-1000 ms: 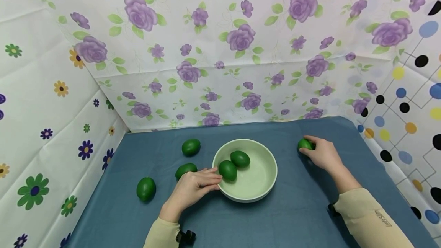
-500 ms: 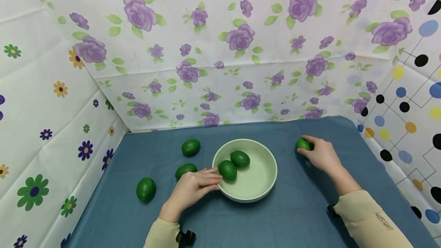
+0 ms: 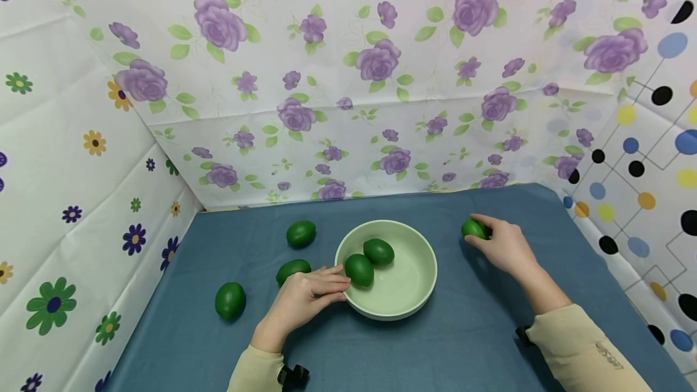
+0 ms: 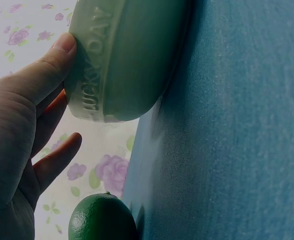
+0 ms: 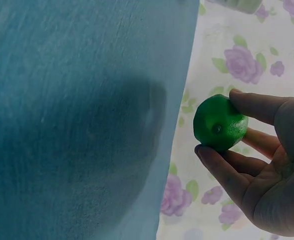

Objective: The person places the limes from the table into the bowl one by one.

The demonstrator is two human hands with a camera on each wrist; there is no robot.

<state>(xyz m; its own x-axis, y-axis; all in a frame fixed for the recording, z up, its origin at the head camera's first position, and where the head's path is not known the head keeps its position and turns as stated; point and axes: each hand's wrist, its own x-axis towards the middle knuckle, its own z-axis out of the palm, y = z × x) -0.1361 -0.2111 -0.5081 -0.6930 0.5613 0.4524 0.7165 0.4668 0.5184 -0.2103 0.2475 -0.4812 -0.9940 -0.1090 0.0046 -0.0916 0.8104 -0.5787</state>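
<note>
My right hand (image 3: pixel 503 245) holds a green lime (image 3: pixel 475 229) between thumb and fingertips, to the right of the bowl. In the right wrist view the lime (image 5: pixel 219 123) is apart from the blue cloth, and its stem end shows. My left hand (image 3: pixel 307 295) rests at the left rim of the pale green bowl (image 3: pixel 414 271), fingers straight, fingertips just over the edge. Seen from the left wrist, the thumb touches the rim of the bowl (image 4: pixel 132 60), beside raised lettering. Inside the bowl lie two limes, one at the left (image 3: pixel 359 270) and one behind it (image 3: pixel 379 251).
Three more limes lie on the blue cloth (image 3: pixel 435 349) left of the bowl: a back one (image 3: pixel 301 233), one partly behind my left hand (image 3: pixel 293 270), and one farther left (image 3: pixel 230 300). Patterned sheets stand behind (image 3: pixel 348 77) and on both sides.
My right hand has moved slightly left toward the bowl with the lime in it. The left hand and the bowl stay in place.
</note>
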